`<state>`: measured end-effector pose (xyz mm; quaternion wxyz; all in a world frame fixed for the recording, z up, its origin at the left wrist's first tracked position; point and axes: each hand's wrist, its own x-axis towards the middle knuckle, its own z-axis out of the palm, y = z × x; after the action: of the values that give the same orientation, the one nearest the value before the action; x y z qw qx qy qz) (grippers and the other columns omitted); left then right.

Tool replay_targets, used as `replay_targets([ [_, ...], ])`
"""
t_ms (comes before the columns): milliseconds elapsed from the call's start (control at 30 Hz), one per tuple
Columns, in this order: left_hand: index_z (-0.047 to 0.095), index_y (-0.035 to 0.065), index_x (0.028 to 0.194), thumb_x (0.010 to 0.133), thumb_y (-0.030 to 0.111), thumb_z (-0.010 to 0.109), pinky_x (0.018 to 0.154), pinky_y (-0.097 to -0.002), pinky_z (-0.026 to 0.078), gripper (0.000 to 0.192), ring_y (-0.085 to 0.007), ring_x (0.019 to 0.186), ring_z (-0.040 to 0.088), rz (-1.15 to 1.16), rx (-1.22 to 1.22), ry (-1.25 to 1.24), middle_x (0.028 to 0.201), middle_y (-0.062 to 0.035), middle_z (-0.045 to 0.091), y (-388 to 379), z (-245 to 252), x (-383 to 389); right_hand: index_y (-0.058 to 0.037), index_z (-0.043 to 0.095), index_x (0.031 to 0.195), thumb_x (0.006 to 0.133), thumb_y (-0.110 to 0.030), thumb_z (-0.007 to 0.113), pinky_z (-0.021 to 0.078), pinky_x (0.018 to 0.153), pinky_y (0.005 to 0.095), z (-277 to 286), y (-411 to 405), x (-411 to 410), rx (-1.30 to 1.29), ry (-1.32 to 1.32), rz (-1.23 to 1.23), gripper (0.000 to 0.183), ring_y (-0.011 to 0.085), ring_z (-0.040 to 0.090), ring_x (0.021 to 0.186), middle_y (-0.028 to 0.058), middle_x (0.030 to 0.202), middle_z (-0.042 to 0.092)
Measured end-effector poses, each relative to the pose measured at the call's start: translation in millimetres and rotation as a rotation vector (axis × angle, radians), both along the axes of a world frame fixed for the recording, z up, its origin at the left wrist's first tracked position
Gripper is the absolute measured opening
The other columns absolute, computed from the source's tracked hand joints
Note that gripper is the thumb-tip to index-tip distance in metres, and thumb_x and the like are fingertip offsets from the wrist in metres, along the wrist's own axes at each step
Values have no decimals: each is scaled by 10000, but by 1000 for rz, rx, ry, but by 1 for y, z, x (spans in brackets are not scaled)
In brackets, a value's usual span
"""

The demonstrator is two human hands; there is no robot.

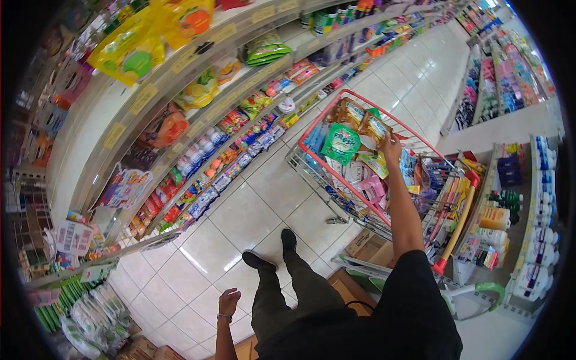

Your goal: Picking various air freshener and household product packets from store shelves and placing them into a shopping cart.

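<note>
A metal shopping cart [324, 162] with a red rim stands at the right, filled with packaged goods. My right hand [390, 146] reaches over it, its fingers at the edge of a brown pouch [374, 127]; whether they grip it I cannot tell. Another brown pouch [350, 112] and a green pouch [343, 143] lie beside it on the pile, with a pink packet [371, 189] lower down. Low in the view, my left hand [229, 302] hangs over the tiled floor, fingers slightly curled, holding nothing, a bracelet at its wrist.
Curved-looking shelves [184, 60] of packets and pouches run along the left. Right of the cart stand shelves with white bottles [533, 265]. Cardboard boxes [369, 247] sit near the cart's lower side. Wrapped goods [96, 315] lie at the lower left.
</note>
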<state>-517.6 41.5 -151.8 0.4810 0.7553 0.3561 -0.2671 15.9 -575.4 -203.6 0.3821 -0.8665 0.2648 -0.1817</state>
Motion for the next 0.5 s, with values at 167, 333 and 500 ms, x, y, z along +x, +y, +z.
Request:
replay_targets([
  [167,672,45,1038,901,167,671,789,-296,540,183,-168,951,659,-136,129,-446,1035,-71,682,2,-13,14,11,627,1109,979,-287,505,480,805,408,-32,-40,-42,-372,-254,342,348,254,598,930,147,1062,637],
  [333,639,25,1008,857,-58,620,805,-249,499,174,-109,922,615,241,147,-639,1020,-38,663,41,60,121,-1,551,1153,955,-137,560,471,855,307,156,225,-133,156,-132,515,240,199,559,1029,126,1121,567],
  [500,597,-6,993,905,11,617,888,-293,483,91,-154,991,609,376,242,-960,1053,-99,660,134,136,191,-4,571,1078,871,-14,624,476,821,308,151,410,-197,351,-88,1097,214,207,592,937,116,1053,602],
])
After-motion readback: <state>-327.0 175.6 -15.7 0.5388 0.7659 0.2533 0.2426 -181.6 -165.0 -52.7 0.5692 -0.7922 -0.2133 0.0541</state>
